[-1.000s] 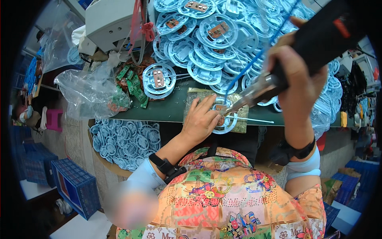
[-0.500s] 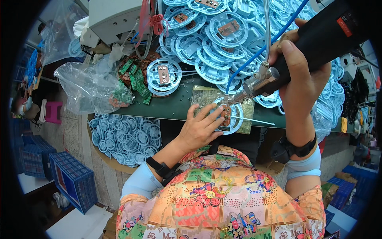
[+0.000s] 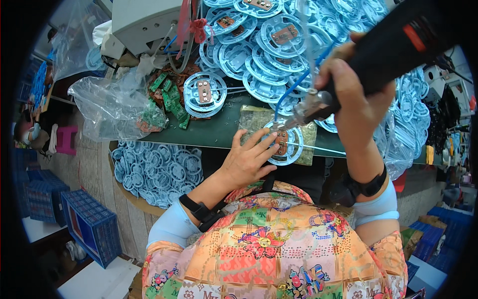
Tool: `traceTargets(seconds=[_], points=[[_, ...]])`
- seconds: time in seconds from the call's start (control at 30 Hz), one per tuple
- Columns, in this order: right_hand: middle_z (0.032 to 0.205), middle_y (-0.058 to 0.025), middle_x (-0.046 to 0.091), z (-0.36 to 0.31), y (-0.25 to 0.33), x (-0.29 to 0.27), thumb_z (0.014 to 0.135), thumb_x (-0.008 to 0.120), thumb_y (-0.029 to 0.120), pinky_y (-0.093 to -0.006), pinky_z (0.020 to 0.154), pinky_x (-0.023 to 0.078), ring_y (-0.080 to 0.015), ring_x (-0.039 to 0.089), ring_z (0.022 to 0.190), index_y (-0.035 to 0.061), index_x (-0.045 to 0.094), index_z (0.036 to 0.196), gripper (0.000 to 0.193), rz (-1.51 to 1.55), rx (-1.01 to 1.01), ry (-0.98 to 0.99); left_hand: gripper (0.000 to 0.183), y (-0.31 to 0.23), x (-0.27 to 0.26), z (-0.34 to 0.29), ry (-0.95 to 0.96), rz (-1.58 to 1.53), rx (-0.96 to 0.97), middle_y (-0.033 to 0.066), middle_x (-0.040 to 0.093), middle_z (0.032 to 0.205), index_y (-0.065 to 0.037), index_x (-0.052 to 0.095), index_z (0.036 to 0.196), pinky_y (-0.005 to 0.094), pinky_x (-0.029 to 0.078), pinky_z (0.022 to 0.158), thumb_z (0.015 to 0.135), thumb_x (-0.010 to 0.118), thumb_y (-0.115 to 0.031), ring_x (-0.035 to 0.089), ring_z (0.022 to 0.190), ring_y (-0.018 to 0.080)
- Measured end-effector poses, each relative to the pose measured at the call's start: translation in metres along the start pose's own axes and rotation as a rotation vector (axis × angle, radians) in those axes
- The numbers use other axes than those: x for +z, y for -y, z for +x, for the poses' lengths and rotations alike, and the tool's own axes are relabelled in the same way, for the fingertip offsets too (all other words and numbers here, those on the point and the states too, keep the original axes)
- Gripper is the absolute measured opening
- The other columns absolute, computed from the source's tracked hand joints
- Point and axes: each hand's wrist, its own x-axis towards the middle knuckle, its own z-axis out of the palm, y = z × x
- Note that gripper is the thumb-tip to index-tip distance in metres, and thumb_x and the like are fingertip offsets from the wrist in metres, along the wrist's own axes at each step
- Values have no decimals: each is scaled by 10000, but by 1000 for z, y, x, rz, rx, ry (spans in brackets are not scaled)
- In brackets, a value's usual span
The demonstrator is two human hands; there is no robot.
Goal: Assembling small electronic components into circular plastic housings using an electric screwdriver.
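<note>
My right hand (image 3: pixel 356 87) is wrapped around a black electric screwdriver (image 3: pixel 398 42) with a metal nose and a feed hose. Its tip comes down slantwise to a brown circuit board (image 3: pixel 281 144) in a light-blue round plastic part (image 3: pixel 296 155). That part lies on a mat (image 3: pixel 307 130) at the table's near edge, a thin pale-blue rod reaching right from it. With fingers spread, my left hand (image 3: pixel 249 158) rests on the part's left side, fingertips at the board near the tip. The exact contact point of the tip is partly hidden.
Many blue parts (image 3: pixel 269 87) are heaped at the back; one finished-looking part with a board (image 3: pixel 204 94) lies left. Green circuit boards (image 3: pixel 172 102) and a clear plastic bag (image 3: pixel 107 107) are beside a grey machine (image 3: pixel 144 22). A box of blue parts (image 3: pixel 157 174) stands below left.
My right hand and the screwdriver have moved left and the tip is now nearer the board's upper left. The left hand and the part have shifted very slightly left.
</note>
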Motion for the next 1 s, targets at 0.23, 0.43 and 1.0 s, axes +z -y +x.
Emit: traceTargets(seconds=[0.23,0.43,1.0], points=[[810,-114,616,23,40,-27,867,610,64,-319,615,519,-190,630,652,-117,474,1269,462,-13,21,-37,603,-1,7,8,-39,72,5,78,537,1379,-124,606,1244,518,308,1015,714,817,-318,480,1258,276],[822,-133,595,-5,43,-21,853,585,33,-317,584,507,-200,616,646,-95,454,1290,474,1,3,24,590,2,12,15,-75,65,-15,57,552,1323,-139,616,1204,495,331,977,673,837,-270,476,1235,264],[848,-113,568,-28,29,-21,846,589,-2,-342,581,510,-192,590,639,-47,471,1242,415,44,34,-11,528,4,16,14,-142,89,-7,46,562,1289,-137,638,1135,485,337,963,657,837,-237,485,1212,254]])
